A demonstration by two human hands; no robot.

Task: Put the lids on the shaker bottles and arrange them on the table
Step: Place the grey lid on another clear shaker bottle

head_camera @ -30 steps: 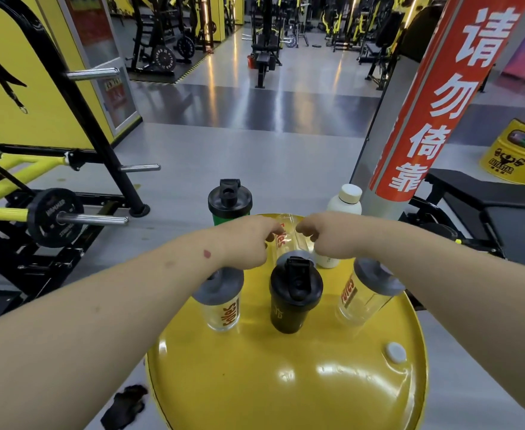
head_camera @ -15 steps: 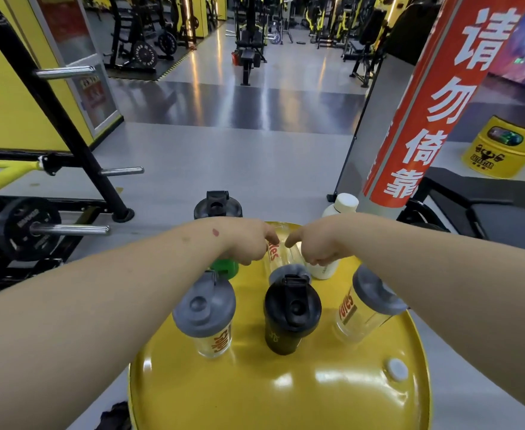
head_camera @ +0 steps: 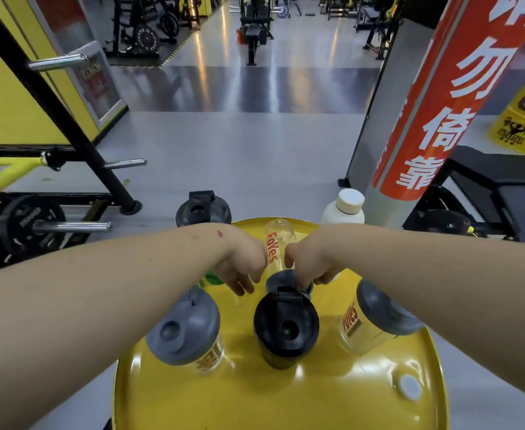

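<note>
On the yellow drum-top table (head_camera: 317, 395), my left hand (head_camera: 243, 265) and my right hand (head_camera: 311, 264) meet on a clear shaker bottle (head_camera: 277, 243) with red lettering. It is tilted, with its base away from me. My left hand grips its side, while my right fingers pinch the grey lid (head_camera: 278, 279) at its near end. In front stand a clear bottle with a grey lid (head_camera: 186, 332), a black bottle with a black lid (head_camera: 286, 325) and another clear grey-lidded bottle (head_camera: 376, 315). A green bottle with a black lid (head_camera: 203, 211) stands behind my left wrist.
A white capped bottle (head_camera: 345, 206) stands at the table's back right edge. A small white cap (head_camera: 409, 387) lies near the front right rim. A red and grey pillar (head_camera: 441, 119) rises close on the right, and a weight rack (head_camera: 31, 225) stands on the left.
My hands have drawn slightly apart on the clear bottle, so more of its lettering shows. The view has tipped lower over the table.
</note>
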